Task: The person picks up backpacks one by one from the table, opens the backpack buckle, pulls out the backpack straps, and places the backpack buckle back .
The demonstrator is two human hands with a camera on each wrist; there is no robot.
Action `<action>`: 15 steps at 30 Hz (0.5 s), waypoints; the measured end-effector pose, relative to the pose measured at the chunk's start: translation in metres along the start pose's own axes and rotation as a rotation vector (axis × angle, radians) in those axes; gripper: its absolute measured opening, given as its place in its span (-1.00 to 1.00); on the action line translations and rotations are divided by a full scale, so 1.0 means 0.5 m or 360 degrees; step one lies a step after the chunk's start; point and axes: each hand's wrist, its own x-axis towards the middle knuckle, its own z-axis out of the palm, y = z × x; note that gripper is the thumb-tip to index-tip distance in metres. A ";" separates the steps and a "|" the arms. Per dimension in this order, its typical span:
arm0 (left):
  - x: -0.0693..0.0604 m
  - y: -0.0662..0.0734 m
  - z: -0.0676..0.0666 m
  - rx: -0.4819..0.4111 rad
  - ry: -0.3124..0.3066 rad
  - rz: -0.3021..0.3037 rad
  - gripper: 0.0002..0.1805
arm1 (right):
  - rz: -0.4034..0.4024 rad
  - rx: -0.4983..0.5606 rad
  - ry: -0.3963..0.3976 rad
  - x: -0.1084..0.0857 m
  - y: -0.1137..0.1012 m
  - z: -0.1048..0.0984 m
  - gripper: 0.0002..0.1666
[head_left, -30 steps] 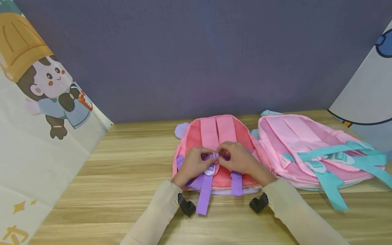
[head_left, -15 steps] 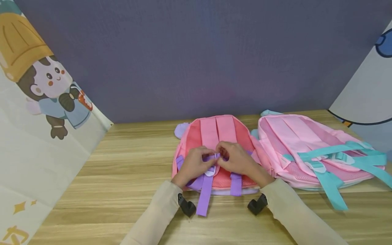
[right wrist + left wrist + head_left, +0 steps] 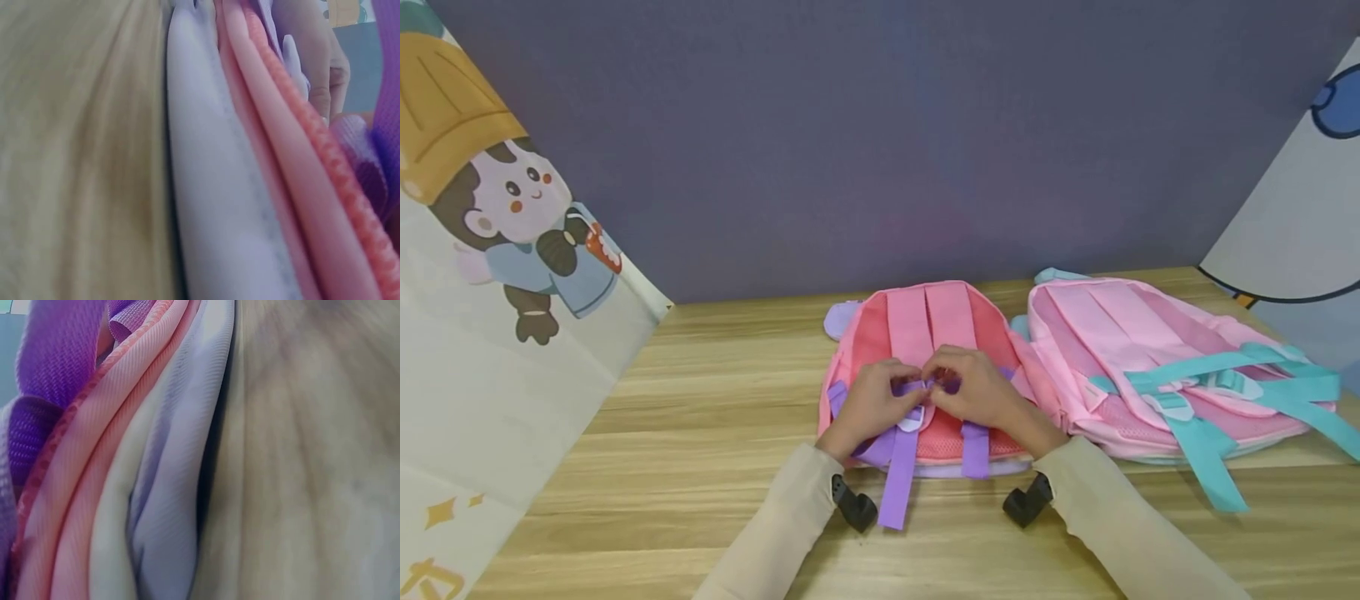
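Note:
A coral-pink backpack (image 3: 871, 335) lies with its shoulder-strap side up on the wooden table. Over its middle, my left hand (image 3: 872, 404) pinches a purple strap (image 3: 910, 387) between thumb and fingers. My right hand (image 3: 976, 390) pinches the same strap from the other side, with the fingertips of both hands nearly meeting. Whatever joins the strap there is mostly covered by the fingers. Just below sits a white strap buckle (image 3: 912, 419), from which a loose purple end (image 3: 895, 492) hangs over the bag's near edge. A second purple end (image 3: 975, 450) hangs further right.
Touching the right side is a light pink backpack (image 3: 1120, 333) with turquoise straps (image 3: 1206, 467) spread across it. A lilac flap (image 3: 841, 320) pokes out at the back left. A dark wall (image 3: 880, 150) rises behind the wooden table (image 3: 700, 400).
Both hands keep their place on the purple strap. The right hand has edged slightly left, closer to the left, and the small fastening between them is now more hidden.

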 end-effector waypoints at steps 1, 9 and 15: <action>0.000 0.000 0.000 0.0003 0.0004 0.0007 -0.78 | 0.0028 0.0025 0.0009 0.000 0.000 0.000 -0.81; 0.000 0.002 0.000 0.0000 0.0012 0.0001 -0.77 | 0.0243 0.0159 0.0055 -0.001 -0.009 0.000 -0.81; 0.002 0.000 0.000 -0.0020 0.0012 -0.0009 -0.78 | 0.0208 0.0136 -0.0013 0.001 -0.007 -0.001 -0.79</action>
